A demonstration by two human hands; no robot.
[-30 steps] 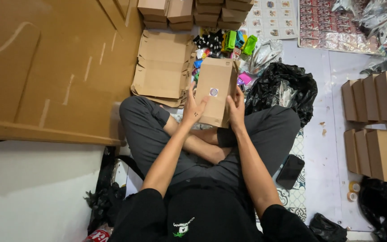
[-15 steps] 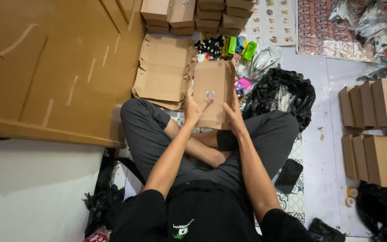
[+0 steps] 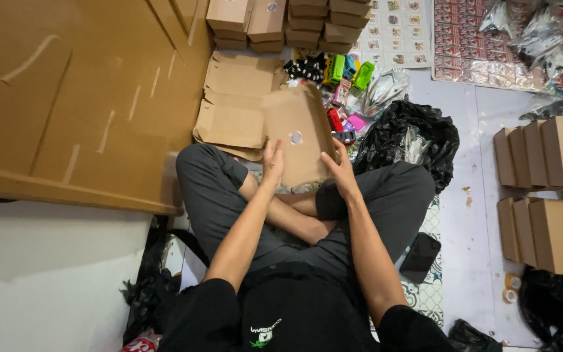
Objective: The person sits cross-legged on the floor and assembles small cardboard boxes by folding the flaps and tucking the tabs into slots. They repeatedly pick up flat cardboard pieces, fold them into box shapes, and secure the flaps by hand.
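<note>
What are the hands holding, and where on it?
Both hold one closed brown cardboard box with a round seal: left hand on its lower left edge, right hand on its lower right edge.

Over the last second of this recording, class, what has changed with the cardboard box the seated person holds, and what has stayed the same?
The cardboard box has tilted: earlier it stood nearly straight between the hands, now its top leans toward the person's left. The left hand and right hand kept their hold on its lower edges. Nothing was let go. The flat cardboard sheets, the toy cars and the closed boxes stayed where they were.
</note>
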